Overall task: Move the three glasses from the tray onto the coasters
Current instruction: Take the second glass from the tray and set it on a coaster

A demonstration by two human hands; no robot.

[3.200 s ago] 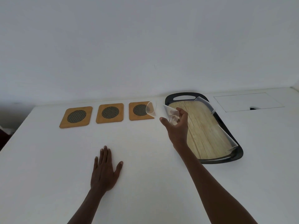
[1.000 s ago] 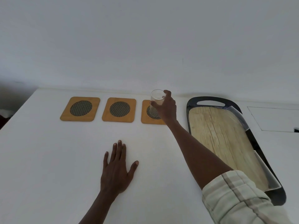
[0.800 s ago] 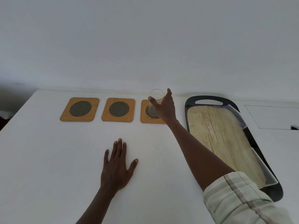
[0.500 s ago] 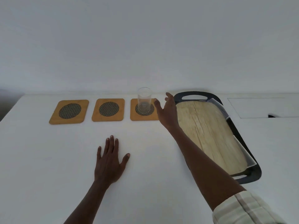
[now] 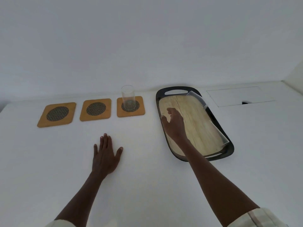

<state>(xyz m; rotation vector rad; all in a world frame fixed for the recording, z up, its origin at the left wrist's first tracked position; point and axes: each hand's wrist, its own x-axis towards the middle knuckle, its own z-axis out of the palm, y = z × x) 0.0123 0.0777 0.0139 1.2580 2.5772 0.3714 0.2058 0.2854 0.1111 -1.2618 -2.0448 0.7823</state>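
Note:
A clear glass (image 5: 128, 97) stands upright on the right coaster (image 5: 141, 110). The middle coaster (image 5: 95, 109) and the left coaster (image 5: 56, 114) are bare. On the black tray with a wooden floor (image 5: 228, 145), two clear glasses lie on their sides along the right rim: one at the far end (image 5: 197, 99), one nearer (image 5: 218, 134). My right hand (image 5: 174, 124) hovers over the tray's left part, fingers apart and holding nothing. My left hand (image 5: 105, 155) lies flat on the white table.
The white table (image 5: 49, 161) meets a white wall behind the coasters. A flush rectangular panel (image 5: 240, 96) with a small dark notch lies in the table to the right of the tray.
My right hand set the glass on the right coaster, let go of it and moved right, over the tray. The left hand stayed flat on the table.

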